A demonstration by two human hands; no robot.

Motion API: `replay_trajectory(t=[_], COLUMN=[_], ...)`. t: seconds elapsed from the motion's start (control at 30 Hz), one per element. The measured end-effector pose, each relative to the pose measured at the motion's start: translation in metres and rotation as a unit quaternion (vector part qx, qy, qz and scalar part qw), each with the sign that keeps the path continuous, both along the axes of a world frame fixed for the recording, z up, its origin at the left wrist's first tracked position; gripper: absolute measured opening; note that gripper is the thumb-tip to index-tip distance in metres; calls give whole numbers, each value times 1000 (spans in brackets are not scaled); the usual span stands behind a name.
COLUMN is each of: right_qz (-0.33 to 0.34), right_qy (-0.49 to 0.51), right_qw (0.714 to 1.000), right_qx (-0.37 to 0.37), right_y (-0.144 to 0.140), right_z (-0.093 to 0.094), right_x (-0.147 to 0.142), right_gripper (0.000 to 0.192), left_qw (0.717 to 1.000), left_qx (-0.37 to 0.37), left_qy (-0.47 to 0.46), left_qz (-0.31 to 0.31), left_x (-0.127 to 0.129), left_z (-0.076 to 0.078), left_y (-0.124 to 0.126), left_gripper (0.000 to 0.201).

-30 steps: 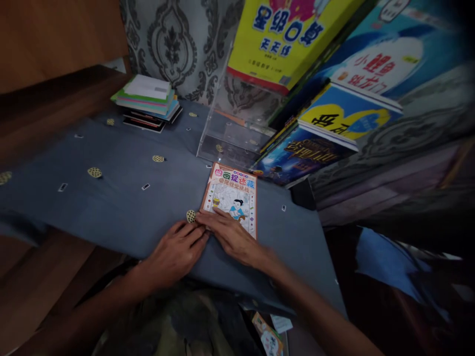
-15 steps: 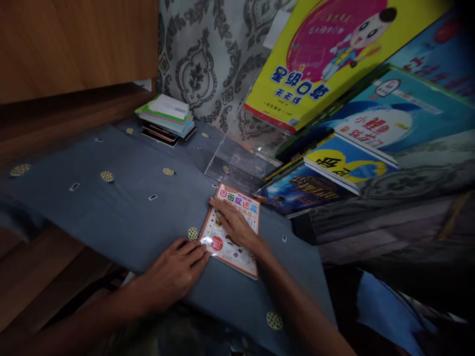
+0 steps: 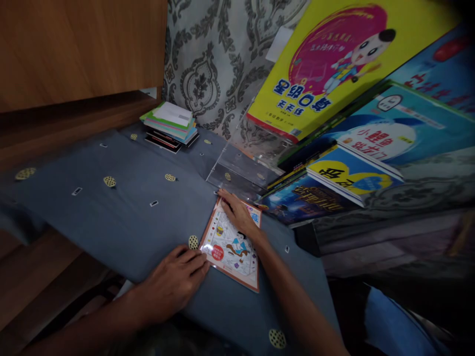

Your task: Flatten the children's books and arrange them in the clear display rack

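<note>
A thin children's colouring book [image 3: 230, 249] with an orange border lies flat on the blue-grey cloth [image 3: 129, 207]. My right hand [image 3: 237, 213] lies flat on the book's far end, fingers reaching its top edge. Flat on the cloth, my left hand [image 3: 174, 282] has its fingertips touching the book's near-left corner. Neither hand grips anything.
A clear acrylic stand [image 3: 241, 170] sits just beyond the book. Large picture books [image 3: 334, 74] lean and stack at the right. A small pile of thin books [image 3: 170, 126] rests at the back of the cloth. Wooden panels [image 3: 74, 49] rise at the left; a patterned curtain [image 3: 215, 64] hangs behind.
My right hand has slid from the book's near end up to its far end. My left hand has stayed at the near-left corner. The view has tilted upward.
</note>
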State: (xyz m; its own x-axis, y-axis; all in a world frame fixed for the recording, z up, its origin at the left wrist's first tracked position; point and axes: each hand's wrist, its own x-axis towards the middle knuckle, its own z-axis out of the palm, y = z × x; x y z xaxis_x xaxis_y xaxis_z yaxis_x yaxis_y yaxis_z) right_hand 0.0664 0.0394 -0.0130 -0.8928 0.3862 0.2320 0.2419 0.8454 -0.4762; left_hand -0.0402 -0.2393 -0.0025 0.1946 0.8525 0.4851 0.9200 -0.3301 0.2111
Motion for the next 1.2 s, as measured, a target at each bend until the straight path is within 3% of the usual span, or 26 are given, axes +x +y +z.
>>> replay_trajectory(t=[0.3, 0.7, 0.87, 1.03, 1.2], right_qz=[-17, -96, -159, -198, -221], right_qy=[7, 8, 19, 15, 17], right_qw=[1000, 995, 987, 979, 974], right_qx=[24, 36, 34, 38, 50], right_y=[1, 8, 8, 2, -2], right_z=[-5, -16, -25, -23, -17], right_x=[10, 77, 101, 105, 101], right_gripper=[45, 51, 51, 49, 48], left_qw=[1000, 1000, 999, 989, 981], left_qx=[-18, -10, -32, -117, -155], left_qy=[6, 1, 7, -10, 16], left_qz=[4, -5, -23, -85, -116], left_x=[2, 1, -6, -21, -25], left_z=[-3, -2, 12, 32, 35], left_y=[0, 2, 5, 40, 115], left_gripper=[26, 23, 21, 26, 23])
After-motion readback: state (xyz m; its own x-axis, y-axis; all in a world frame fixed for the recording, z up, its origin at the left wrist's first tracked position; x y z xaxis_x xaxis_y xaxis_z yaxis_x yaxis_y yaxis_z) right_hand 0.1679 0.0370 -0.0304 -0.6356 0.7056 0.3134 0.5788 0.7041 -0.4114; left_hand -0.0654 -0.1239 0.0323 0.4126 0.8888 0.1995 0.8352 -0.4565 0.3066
